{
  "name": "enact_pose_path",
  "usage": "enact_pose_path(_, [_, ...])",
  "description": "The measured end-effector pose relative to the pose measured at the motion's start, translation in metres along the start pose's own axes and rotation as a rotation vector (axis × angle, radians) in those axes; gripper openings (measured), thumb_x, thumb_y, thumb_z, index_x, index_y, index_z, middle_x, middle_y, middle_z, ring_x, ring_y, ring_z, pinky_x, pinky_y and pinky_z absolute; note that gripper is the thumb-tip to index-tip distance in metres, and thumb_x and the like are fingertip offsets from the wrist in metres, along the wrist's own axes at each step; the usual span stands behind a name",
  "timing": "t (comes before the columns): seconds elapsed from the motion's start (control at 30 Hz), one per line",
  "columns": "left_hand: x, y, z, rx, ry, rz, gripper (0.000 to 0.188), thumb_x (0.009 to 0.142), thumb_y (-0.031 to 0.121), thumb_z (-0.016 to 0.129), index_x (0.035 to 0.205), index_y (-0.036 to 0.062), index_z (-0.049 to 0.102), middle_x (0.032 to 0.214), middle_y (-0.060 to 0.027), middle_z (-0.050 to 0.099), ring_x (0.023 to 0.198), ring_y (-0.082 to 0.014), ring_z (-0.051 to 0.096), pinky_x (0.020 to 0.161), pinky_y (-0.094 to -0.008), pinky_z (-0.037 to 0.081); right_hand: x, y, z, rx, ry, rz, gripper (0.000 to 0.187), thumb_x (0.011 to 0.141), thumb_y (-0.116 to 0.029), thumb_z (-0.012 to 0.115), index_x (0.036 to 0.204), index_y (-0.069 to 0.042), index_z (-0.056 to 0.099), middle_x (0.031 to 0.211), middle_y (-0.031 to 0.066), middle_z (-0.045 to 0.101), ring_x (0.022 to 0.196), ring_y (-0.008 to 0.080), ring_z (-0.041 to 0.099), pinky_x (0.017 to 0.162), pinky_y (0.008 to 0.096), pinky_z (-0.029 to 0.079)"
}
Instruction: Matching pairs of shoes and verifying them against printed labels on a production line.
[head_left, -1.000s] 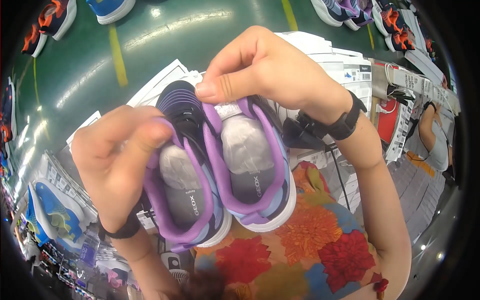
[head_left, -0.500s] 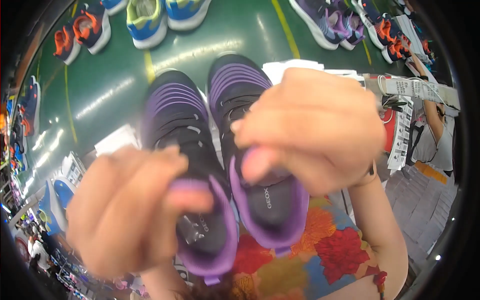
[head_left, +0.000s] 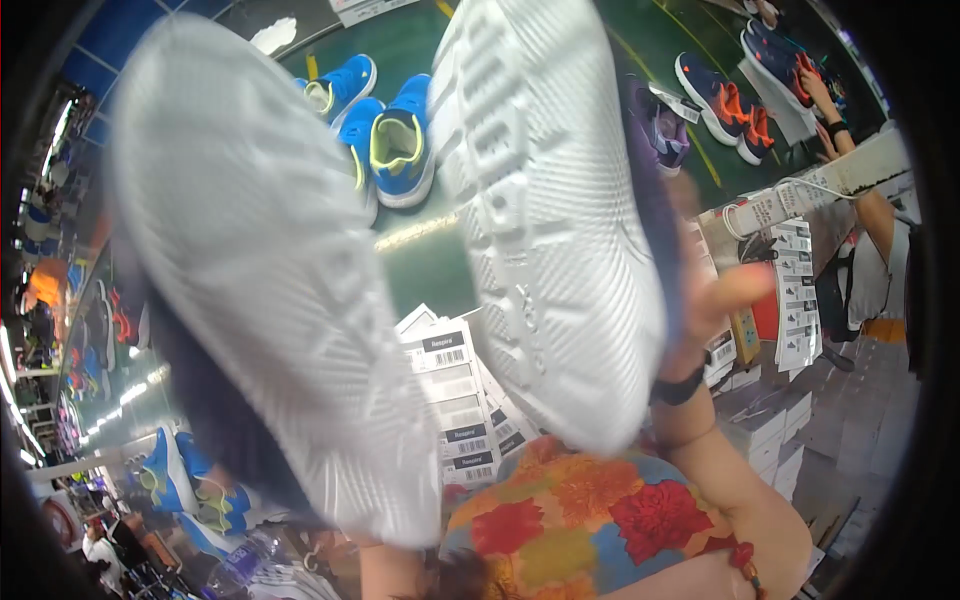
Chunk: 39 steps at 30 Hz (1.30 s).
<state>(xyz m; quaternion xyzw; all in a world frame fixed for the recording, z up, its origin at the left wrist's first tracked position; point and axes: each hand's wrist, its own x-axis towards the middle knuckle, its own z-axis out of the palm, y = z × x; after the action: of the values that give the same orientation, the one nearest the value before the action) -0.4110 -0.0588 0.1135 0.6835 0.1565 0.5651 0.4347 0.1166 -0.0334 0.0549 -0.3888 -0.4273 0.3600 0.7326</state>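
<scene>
Two dark sneakers are held up close in front of me, their white ridged soles facing me. The left sneaker (head_left: 260,250) tilts with its toe toward the upper left and hides my left hand; only the forearm shows below its heel. Along the right side of the right sneaker (head_left: 545,230) is my right hand (head_left: 705,290), blurred, with a dark band at the wrist. Its grip is on that sneaker, and most of its fingers are behind the shoe. Under the soles, white label sheets (head_left: 450,365) lie at the near edge of the green table.
Blue sneakers (head_left: 405,145) with yellow-green linings stand on the green table (head_left: 430,270). Navy and orange sneakers (head_left: 715,95) are farther right, near another person's hands (head_left: 820,95). A rail (head_left: 820,185) with a white cable runs at right. More blue shoes (head_left: 165,475) sit at lower left.
Both sneakers have been lifted off the table and turned, so their soles now face me instead of their purple-trimmed openings. The label sheets beneath have come into view.
</scene>
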Motion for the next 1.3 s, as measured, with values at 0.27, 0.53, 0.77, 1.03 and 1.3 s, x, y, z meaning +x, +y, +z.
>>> enact_pose_path(0.27, [0.065,-0.219,0.267,-1.388,0.439,-0.524,0.075,0.087,0.060,0.054,0.139,0.0052,0.048,0.133,-0.0209,0.055,0.115,-0.0335,0.058,0.090,-0.0478,0.054,-0.049,0.010,-0.024,0.280,0.080,0.719,0.078,0.090,-0.054,0.059,0.146,-0.004,0.037,0.143,0.0160,0.049,0.127,0.0266,0.054,0.105,0.0420,0.048])
enact_pose_path(0.53, [0.115,-0.325,0.231,-1.289,0.067,-0.605,0.038,0.078,0.020,0.062,0.112,0.0040,0.058,0.094,-0.0039,0.065,0.072,-0.0120,0.062,0.061,-0.0240,0.050,0.058,0.026,-0.045,-0.121,0.254,0.361,0.063,0.082,-0.013,0.077,0.131,-0.003,0.039,0.112,0.0091,0.058,0.103,0.0154,0.060,0.086,0.0274,0.051])
enact_pose_path(0.77, [0.123,-0.258,0.290,0.297,-0.281,-0.489,0.041,0.083,0.018,0.067,0.120,0.0018,0.060,0.108,-0.0275,0.066,0.105,-0.0408,0.064,0.090,-0.0404,0.050,0.066,0.091,-0.031,-1.251,-0.244,-0.127,0.045,0.088,-0.036,0.068,0.120,-0.005,0.064,0.134,0.0222,0.054,0.120,0.0394,0.053,0.102,0.0393,0.043])
enact_pose_path(1.03, [-0.004,-0.166,0.181,1.184,-0.133,-0.882,0.071,0.078,0.014,0.078,0.136,-0.0056,0.042,0.131,-0.0271,0.045,0.107,-0.0431,0.058,0.088,-0.0445,0.049,-0.021,0.105,0.070,-0.999,-1.172,0.242,0.050,0.081,-0.022,0.074,0.120,0.002,0.054,0.110,0.0184,0.053,0.104,0.0366,0.056,0.090,0.0413,0.048])
enact_pose_path(1.3, [-0.017,-0.137,0.181,0.925,0.188,-0.850,0.073,0.069,0.009,0.081,0.135,0.0014,0.049,0.135,-0.0171,0.048,0.089,-0.0258,0.058,0.080,-0.0358,0.049,-0.024,0.077,0.084,-0.713,-1.341,0.130,0.036,0.068,-0.003,0.070,0.099,-0.004,0.052,0.104,0.0149,0.050,0.099,0.0372,0.054,0.081,0.0433,0.050])
